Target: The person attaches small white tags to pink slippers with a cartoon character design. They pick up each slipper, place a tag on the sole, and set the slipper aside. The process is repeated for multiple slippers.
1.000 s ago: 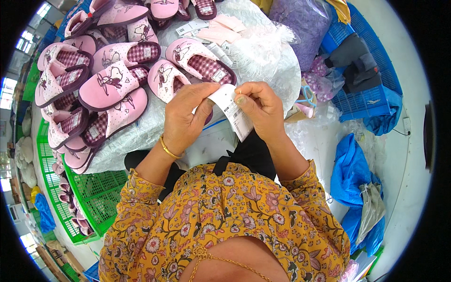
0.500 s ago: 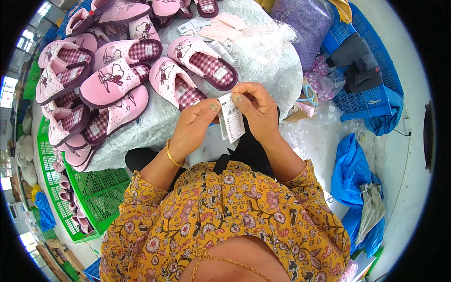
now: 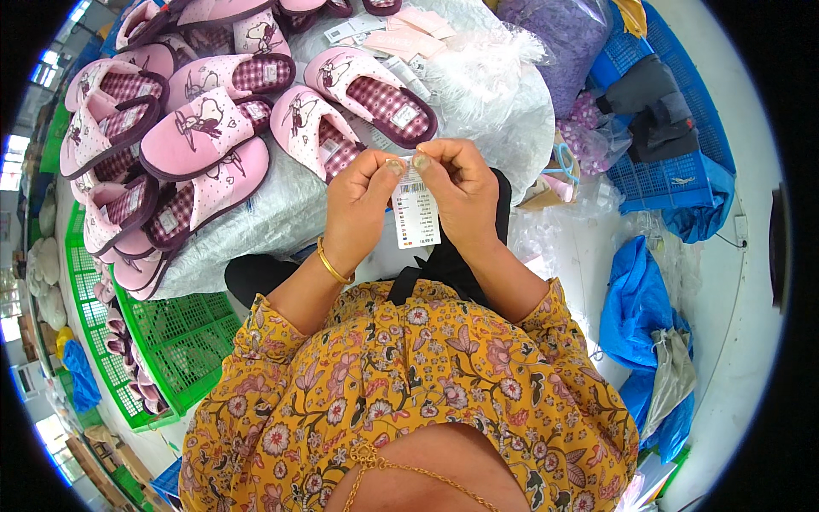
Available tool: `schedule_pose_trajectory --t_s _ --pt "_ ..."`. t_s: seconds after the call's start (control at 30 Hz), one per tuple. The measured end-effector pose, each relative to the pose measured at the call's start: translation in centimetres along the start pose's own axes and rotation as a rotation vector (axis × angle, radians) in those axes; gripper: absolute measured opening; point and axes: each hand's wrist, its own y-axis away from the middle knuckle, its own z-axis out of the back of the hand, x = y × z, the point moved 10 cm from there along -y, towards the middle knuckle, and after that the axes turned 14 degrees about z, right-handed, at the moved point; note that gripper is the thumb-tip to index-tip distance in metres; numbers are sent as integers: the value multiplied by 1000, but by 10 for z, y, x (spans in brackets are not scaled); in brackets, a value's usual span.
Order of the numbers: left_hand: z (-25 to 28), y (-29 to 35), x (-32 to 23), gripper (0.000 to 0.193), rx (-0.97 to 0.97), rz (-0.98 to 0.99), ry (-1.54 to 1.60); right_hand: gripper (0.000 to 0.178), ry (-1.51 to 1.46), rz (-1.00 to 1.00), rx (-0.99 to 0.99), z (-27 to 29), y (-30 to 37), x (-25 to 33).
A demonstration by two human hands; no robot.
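Left hand (image 3: 363, 205) & right hand (image 3: 461, 192) both pinch the top of a white paper tag (image 3: 415, 218) – it hangs between them. Just beyond, pink slippers (image 3: 358, 102) on white plastic sheeting (image 3: 486, 94); green crate (image 3: 183, 341) at left, blue crate (image 3: 670, 175) at right.

A table (image 3: 256, 230) wrapped in crinkled white plastic sheeting, heaped with pink slippers (image 3: 205, 128) from its left edge to the middle; flat pale insoles (image 3: 409, 38) and paper tags (image 3: 354, 30) toward the far edge.
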Motion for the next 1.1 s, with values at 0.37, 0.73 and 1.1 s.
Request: schedule_pose_trajectory --t_s 0.37,0.73,1.1 --pt "12 5 -11 14 -103 -126 -336 28 92 -141 177 -3 2 6" --pt "-3 22 -32 15 -127 -412 -692 32 135 -285 201 -2 9 -10" --pt "4 -4 23 15 231 143 -336 22 -53 -456 296 -5 27 -32"
